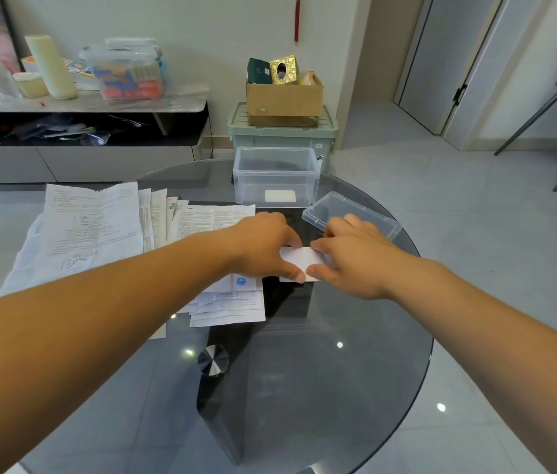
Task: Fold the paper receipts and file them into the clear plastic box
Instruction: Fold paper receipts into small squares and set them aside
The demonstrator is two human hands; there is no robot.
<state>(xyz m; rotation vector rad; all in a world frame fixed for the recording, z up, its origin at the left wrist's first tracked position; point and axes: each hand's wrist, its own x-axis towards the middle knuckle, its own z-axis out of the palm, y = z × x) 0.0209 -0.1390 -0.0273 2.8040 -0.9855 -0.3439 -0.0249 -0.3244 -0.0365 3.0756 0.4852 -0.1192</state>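
Left hand [265, 249]: I see it reaching in over the paper piles, with its thumb and fingertips pinching the left edge of the folded receipt [301, 260].
Right hand [352, 260]: it comes in from the other side, and its thumb and curled fingers grip the receipt's right edge.
Folded receipt: a small white rectangle held between my two hands, low over the round glass table [321, 378]. I cannot tell whether its lower edge touches the glass.
Clear plastic box [276, 172]: it stands open and upright at the far edge of the table, beyond the hands and apart from them. One folded white slip [280, 196] lies flat on its bottom.
Lid [350, 213]: clear plastic, lying tilted just right of the box, with its near part hidden behind the right hand.
Loose receipts [95, 227]: large printed sheets fanned out on the left side of the table, overlapping one another.
Smaller stack [232, 307]: creased papers lying under my left wrist, one with a blue round mark.
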